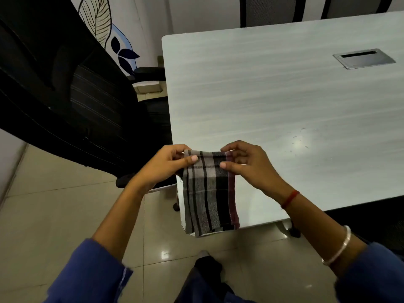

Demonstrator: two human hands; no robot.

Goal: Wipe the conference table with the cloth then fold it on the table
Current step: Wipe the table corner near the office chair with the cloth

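A black, grey and white checked cloth [209, 193] with a reddish edge stripe hangs folded into a narrow panel over the near left corner of the pale grey conference table [273, 95]. My left hand [166, 165] pinches its top left corner between thumb and fingers. My right hand [247, 165] pinches the top right corner the same way. Both hands hold the top edge level a little above the table corner, and the cloth's lower edge hangs down past the table's front edge.
A black office chair [72, 90] stands close to the table's left side. A metal cable hatch [364, 58] is set into the tabletop at the far right. More dark chairs [266, 9] line the far edge. Beige floor tiles [54, 215] lie below.
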